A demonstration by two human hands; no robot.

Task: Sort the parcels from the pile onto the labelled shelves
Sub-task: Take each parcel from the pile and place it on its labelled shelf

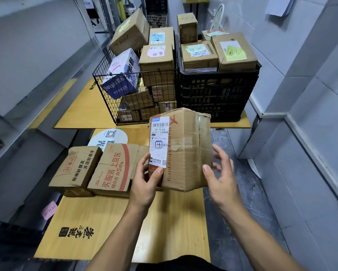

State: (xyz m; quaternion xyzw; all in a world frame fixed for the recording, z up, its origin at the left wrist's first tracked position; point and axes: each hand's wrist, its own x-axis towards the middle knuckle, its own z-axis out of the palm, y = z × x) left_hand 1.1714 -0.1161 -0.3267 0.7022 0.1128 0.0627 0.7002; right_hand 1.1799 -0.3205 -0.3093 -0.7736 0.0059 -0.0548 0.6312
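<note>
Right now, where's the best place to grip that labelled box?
By its two side faces, one hand from each side: the box stands tall and tilted, likely too broad for one hand. The left hand pinches the labelled side.

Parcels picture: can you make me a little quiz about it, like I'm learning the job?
1. Pick one: which number is handwritten on the shipping label of the held cardboard parcel? A) 13 B) 47 C) 90
2. True or false: the wire basket stands to the right of the black plastic crate.
3. Which hand pinches the label's lower end?
Key: 1 A. 2 False, it stands to the crate's left. 3 The left hand.
</note>
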